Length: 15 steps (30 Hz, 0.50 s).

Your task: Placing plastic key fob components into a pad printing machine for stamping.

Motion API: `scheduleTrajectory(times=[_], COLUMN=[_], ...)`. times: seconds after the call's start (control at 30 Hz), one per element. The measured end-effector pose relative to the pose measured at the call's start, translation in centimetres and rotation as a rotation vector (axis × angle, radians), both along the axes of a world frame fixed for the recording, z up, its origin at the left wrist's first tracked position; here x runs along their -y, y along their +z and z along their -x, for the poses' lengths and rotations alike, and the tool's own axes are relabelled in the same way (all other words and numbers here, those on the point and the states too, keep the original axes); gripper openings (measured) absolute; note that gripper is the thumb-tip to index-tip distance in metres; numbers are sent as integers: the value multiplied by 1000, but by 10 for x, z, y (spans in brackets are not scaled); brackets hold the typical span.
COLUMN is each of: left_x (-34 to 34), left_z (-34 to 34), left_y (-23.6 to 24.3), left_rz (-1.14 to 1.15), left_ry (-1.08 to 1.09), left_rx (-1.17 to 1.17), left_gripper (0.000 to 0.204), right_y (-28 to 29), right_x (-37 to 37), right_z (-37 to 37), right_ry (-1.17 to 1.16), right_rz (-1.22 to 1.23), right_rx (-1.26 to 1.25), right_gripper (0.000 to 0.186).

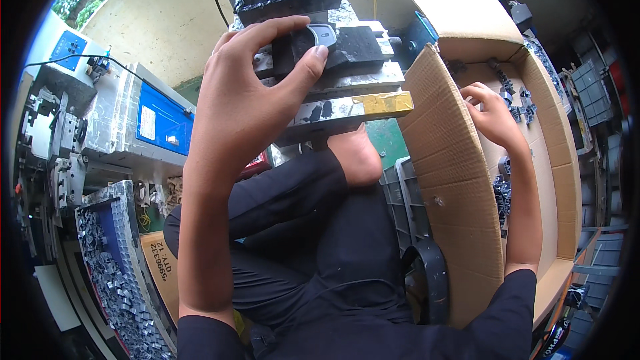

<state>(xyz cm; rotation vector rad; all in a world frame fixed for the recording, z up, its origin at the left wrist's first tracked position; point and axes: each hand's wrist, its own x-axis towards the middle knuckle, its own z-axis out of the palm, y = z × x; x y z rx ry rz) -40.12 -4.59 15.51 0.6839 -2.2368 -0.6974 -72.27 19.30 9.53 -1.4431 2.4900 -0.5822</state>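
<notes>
At twelve o'clock, the left hand (257, 93) is pinching a grey piece (324, 35) over a black block (360, 49); toward three, the right hand (495, 119), its grip impossible to tell, is hanging inside a cardboard box (460, 167).

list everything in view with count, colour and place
fob-shaped piece: 1, grey, between left thumb and forefinger
black block: 1, black, beside the piece
yellow tape: 1 patch, yellow, front bar's right end
open box: 1, brown, right
loose parts: several, dark grey, in open box
tray: 1, blue and grey, lower left
small parts: many, grey, in tray
carton: 1, brown, beside tray
blue panel: 1, blue, left cabinet
trousers: 1 pair, dark, centre
foot: 1, bare, centre
left hand: 1, bare, at the piece
right hand: 1, bare, at open box, grip unclear
</notes>
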Motion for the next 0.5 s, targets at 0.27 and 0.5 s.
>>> scheduleTrajectory(times=[0.27,0.5], left_x=[-2,-2], left_z=[0,0], left_y=[0,-1], left_rz=[-16,29], left_ry=[-1,24], left_rx=[2,12], left_gripper=[42,42], right_y=[-1,0], right_x=[-4,-5], right_z=[5,5], right_ry=[-11,-52], right_rz=[-30,9], right_rx=[99,93], right_gripper=[24,20])
